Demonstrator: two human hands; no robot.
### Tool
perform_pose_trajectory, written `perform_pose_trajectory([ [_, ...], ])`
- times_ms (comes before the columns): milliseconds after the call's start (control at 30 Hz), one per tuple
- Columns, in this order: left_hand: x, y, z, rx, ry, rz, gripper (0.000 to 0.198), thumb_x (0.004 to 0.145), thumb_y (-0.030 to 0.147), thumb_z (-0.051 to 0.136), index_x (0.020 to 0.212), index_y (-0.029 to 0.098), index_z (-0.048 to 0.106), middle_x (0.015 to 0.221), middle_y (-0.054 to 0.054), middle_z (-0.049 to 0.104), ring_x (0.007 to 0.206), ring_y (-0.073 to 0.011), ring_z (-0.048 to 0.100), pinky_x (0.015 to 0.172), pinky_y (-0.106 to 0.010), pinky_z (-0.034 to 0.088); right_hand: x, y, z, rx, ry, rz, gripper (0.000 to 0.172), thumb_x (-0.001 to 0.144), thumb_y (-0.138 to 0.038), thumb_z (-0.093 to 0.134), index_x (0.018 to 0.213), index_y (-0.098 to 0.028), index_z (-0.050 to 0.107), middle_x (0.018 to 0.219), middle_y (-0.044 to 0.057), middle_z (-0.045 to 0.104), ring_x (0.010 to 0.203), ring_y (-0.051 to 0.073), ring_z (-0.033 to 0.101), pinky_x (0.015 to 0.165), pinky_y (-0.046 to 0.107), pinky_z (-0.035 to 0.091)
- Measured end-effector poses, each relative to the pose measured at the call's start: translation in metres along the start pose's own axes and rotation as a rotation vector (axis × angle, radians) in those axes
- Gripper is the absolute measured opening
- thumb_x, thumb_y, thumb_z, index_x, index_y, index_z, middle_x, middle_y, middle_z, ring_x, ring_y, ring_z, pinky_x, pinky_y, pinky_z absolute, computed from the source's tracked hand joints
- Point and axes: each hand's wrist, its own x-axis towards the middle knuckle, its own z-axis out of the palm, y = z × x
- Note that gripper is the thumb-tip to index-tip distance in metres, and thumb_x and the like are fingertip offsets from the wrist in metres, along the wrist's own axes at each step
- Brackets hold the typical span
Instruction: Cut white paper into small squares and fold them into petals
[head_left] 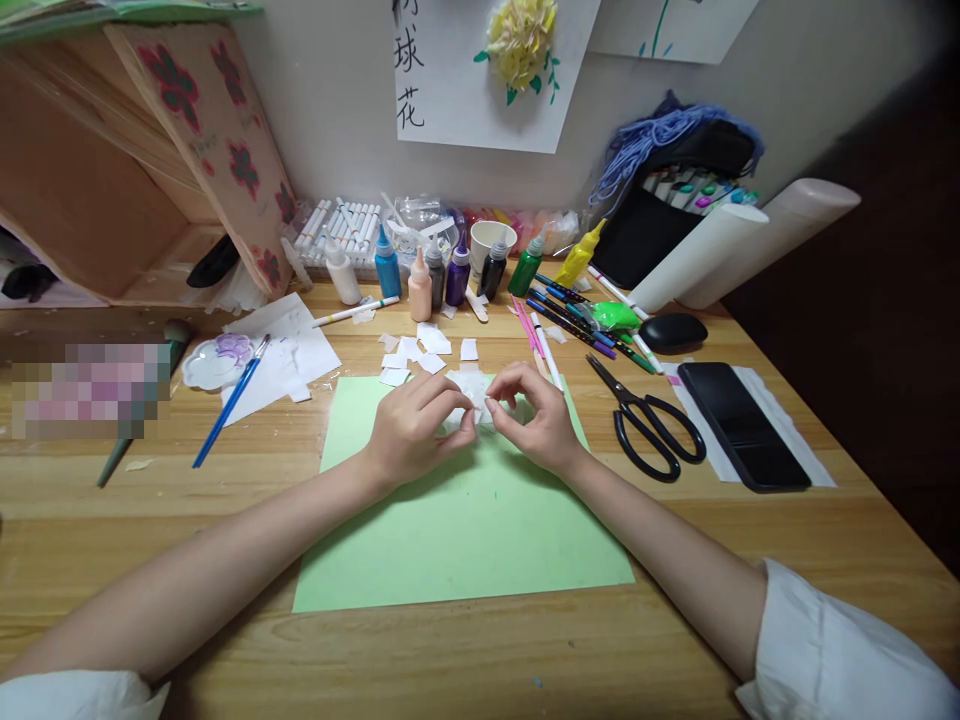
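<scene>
My left hand point(421, 425) and my right hand point(534, 418) meet over the top part of a light green sheet of paper point(457, 530). Thumb and forefinger are pinched together on each hand, the tips almost touching. A thin white paper piece point(471, 388) shows between and behind the fingertips, and the fingers partly hide it. Just beyond my left hand, several small white paper squares point(433, 338) lie scattered, some overlapping the sheet's top edge. Black-handled scissors point(645, 415) rest partly open to the right of my right hand.
Paint bottles point(386, 262), a paper cup point(493, 245) and several pens point(574, 315) line the back. A black phone point(742, 425) and mouse point(673, 333) lie right. A blue brush point(232, 400) and palette point(214, 362) lie left. A floral box point(232, 150) stands back left.
</scene>
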Motion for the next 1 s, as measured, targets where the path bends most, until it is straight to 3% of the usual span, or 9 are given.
perform_pose_trajectory([
  [1000, -0.0011, -0.0007, 0.0008, -0.016, -0.011, -0.002, 0.002, 0.076, 0.018, 0.058, 0.074, 0.018, 0.058, 0.069, -0.002, 0.063, 0.063, -0.0120, 0.055, 0.055, -0.023, 0.040, 0.0005, -0.0010, -0.0009, -0.032, -0.003, -0.013, 0.010, 0.077, -0.015, 0.058, 0.080, -0.021, 0.051, 0.073, 0.000, 0.053, 0.065, 0.014, 0.046, 0.061, 0.029, 0.040],
])
